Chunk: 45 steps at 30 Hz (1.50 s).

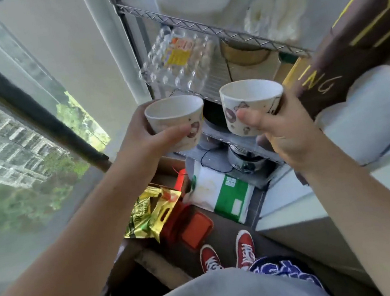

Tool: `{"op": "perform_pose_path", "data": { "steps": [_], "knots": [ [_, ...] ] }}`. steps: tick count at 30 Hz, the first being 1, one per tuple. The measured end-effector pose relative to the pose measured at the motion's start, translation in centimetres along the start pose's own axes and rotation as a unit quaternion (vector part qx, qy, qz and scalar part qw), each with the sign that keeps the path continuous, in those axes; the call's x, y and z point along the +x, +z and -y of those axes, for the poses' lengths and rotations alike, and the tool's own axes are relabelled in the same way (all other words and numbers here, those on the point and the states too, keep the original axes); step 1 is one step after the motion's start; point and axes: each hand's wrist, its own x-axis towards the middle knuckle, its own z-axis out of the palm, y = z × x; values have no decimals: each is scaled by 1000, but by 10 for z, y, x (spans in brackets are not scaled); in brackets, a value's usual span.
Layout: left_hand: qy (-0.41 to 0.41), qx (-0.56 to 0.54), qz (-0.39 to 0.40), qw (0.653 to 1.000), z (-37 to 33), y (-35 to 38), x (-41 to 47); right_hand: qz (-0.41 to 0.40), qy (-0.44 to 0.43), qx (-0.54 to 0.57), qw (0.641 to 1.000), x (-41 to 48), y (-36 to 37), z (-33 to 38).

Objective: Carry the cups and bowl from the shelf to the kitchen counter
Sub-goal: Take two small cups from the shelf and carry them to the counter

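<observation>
I hold two white cups printed with small cartoon figures, both upright and empty, in front of a wire shelf (214, 31). My left hand (143, 139) grips the left cup (176, 120) around its side, thumb across the front. My right hand (282, 127) grips the right cup (252, 104) the same way. Between and behind the cups, a dark bowl-like vessel (213, 117) sits on a lower shelf tier, mostly hidden.
A clear egg carton (179, 66) and a wooden round container (244, 54) sit on the shelf. A brown and yellow box (347, 38) stands at right above a white counter edge (356, 192). Bags (148, 215) and a red box (194, 229) lie on the floor by my red shoes (226, 254). A window (16, 145) runs along the left.
</observation>
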Motion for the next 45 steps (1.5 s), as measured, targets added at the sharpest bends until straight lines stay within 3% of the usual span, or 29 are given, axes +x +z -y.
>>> {"op": "perform_pose_path", "data": {
  "steps": [9, 19, 27, 31, 35, 45],
  "knots": [
    [-63, 3, 56, 996, 47, 35, -40, -18, 60, -2, 998, -72, -45, -59],
    [-109, 76, 137, 982, 97, 120, -114, -43, 121, 17, 992, -204, -137, -73],
    [-139, 126, 271, 944, 115, 248, -165, -163, 133, 24, 977, -323, -239, -80],
    [-148, 139, 359, 911, 119, 324, -189, -262, 135, 36, 955, -390, -284, -88],
    [-156, 177, 466, 853, 128, 401, -216, -364, 149, 63, 917, -461, -321, -93],
    [-97, 255, 671, 690, 166, 590, -321, -623, 141, 107, 762, -626, -354, -116]
  ]
}}
